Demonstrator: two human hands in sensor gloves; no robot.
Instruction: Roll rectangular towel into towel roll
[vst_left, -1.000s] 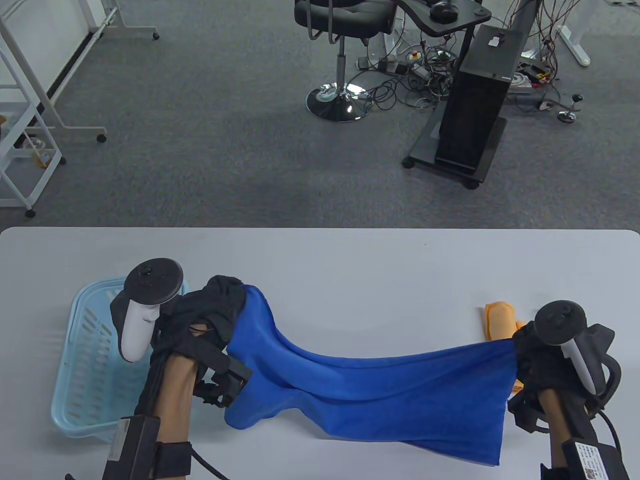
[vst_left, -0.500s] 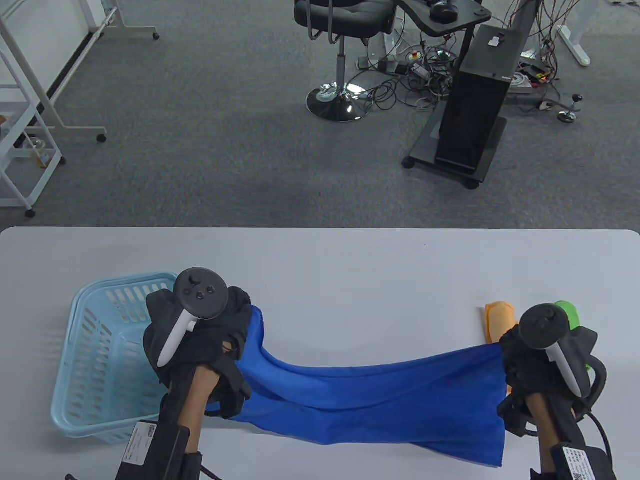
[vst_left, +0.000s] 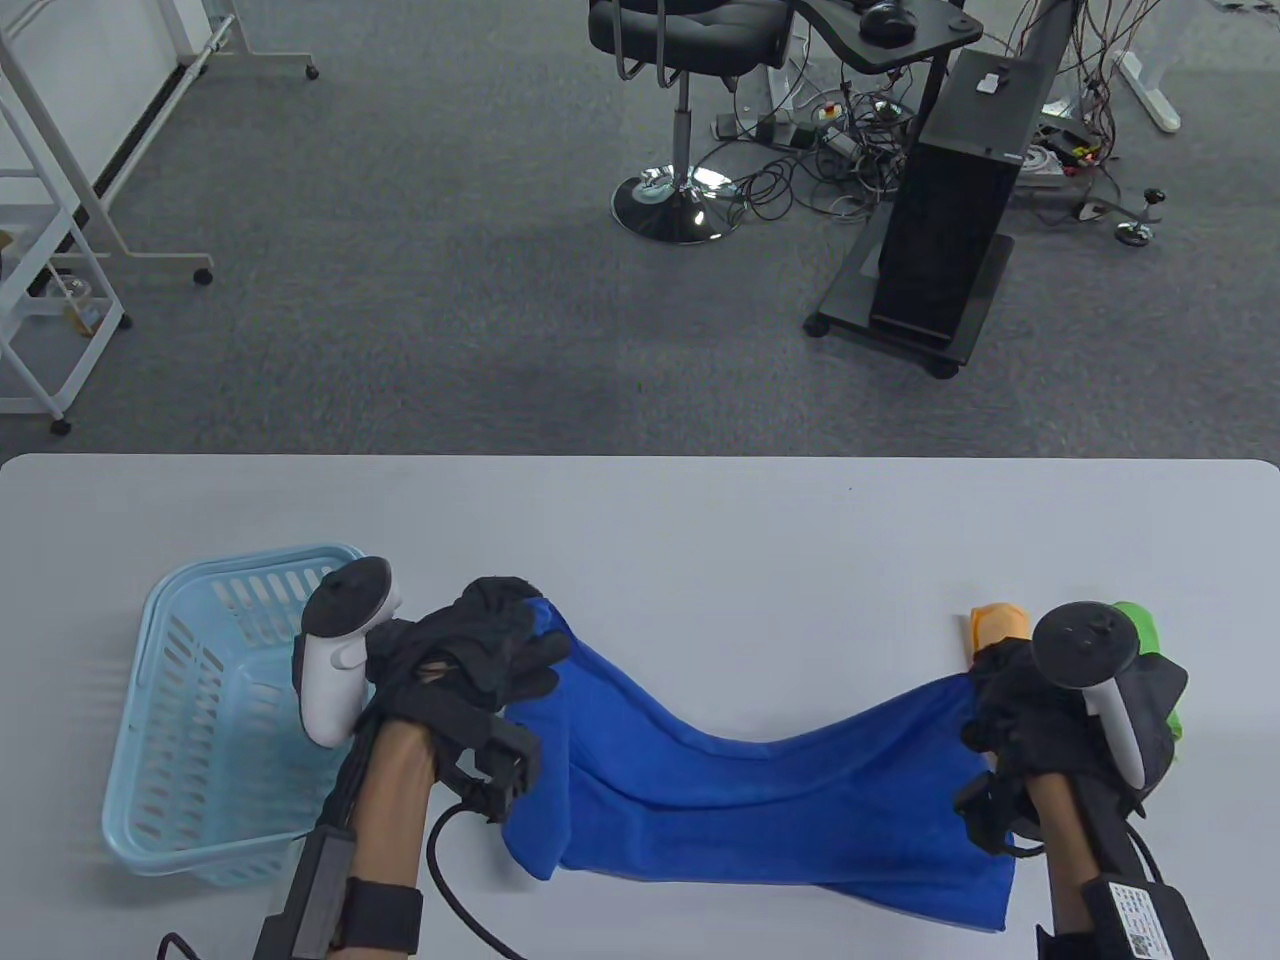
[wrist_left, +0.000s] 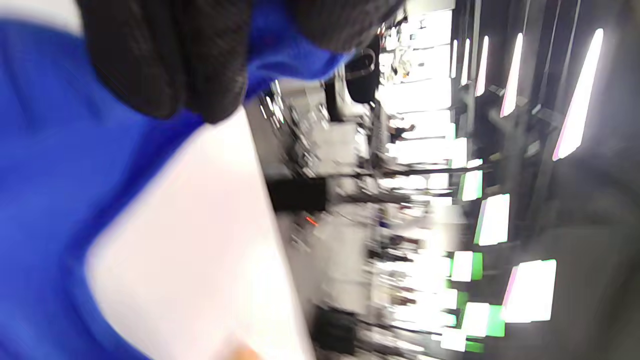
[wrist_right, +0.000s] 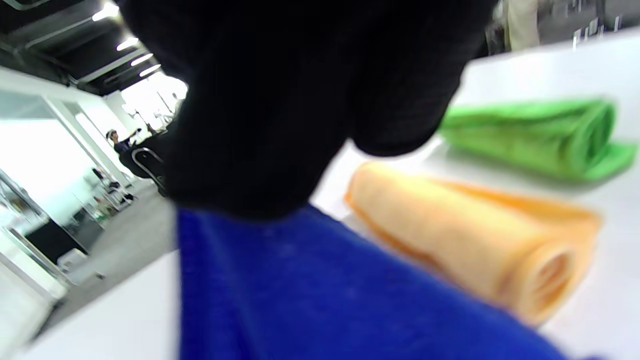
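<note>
Since the earlier frames the left hand (vst_left: 480, 650) has shifted away from the basket (vst_left: 175, 700), rolled so that its tracker now faces the basket, and the right hand (vst_left: 1040, 710) has drawn slightly inward; the blue towel (vst_left: 760, 800) between them hangs slacker, with a deeper dip at mid-span.

Left grip: fingers curled round the towel's left end, cloth bunched in the glove. The left wrist view confirms blue fabric (wrist_left: 60, 175) caught beneath the gloved fingers (wrist_left: 165, 55), though that view is blurred.

Right grip: fingers closed on the towel's right upper corner. The right wrist view shows the glove (wrist_right: 300, 100) directly over blue cloth (wrist_right: 310, 300), the exact pinch hidden by the glove and by blur.

The towel is unrolled, stretched between both hands over the white desk (vst_left: 700, 540), to the right of the basket. Its lower part lies creased on the desk near the front edge, one fold bunched under the left forearm.

The basket, pale blue and slotted, sits just beside the left hand. Well to the right of the basket, beside the right hand, lie an orange towel roll (wrist_right: 470, 245) and a green towel roll (wrist_right: 530, 135), side by side and apart. Both are partly hidden by the right hand in the table view.
</note>
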